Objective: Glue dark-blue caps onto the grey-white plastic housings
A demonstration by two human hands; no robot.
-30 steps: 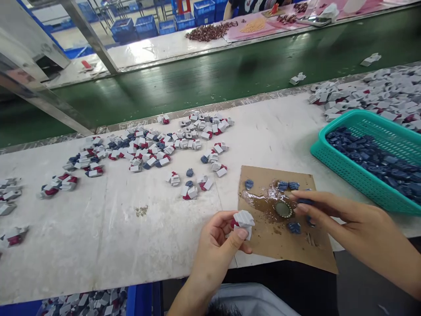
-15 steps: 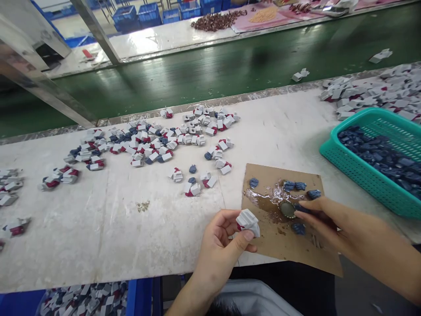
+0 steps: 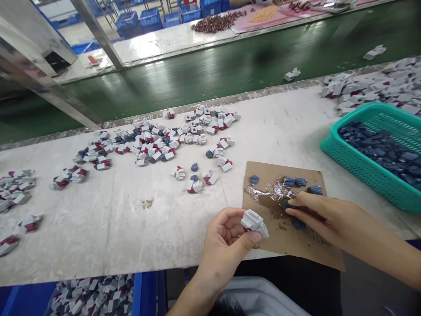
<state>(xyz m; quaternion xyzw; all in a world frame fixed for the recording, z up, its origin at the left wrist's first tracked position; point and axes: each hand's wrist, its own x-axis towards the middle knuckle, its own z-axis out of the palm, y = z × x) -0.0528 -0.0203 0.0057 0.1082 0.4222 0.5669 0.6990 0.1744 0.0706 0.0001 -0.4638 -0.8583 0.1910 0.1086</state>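
My left hand [image 3: 223,252] pinches a small white plastic piece [image 3: 252,220] with a dark red part under it, held above the near edge of a cardboard sheet [image 3: 278,245]. Over the wet patch [image 3: 265,193] on that cardboard, the thumb and fingers of my right hand [image 3: 324,215] are closed on a small dark blue plastic piece [image 3: 286,203], mostly covered by the fingertips. The round, shallow cap there is largely hidden now. Several loose blue pieces [image 3: 289,182] lie around the wet patch.
A green basket [image 3: 368,175] of dark blue pieces stands at right, before a white heap [image 3: 362,87]. Clusters of white, red and blue assemblies [image 3: 154,142] cover the table's left part. A green conveyor belt [image 3: 197,74] runs behind. A blue bin [image 3: 140,294] sits below the table's front edge.
My right hand has moved slightly left with the blue piece, and its fingertips now cover the round cap. My left hand still holds the white piece. The view has shifted slightly.
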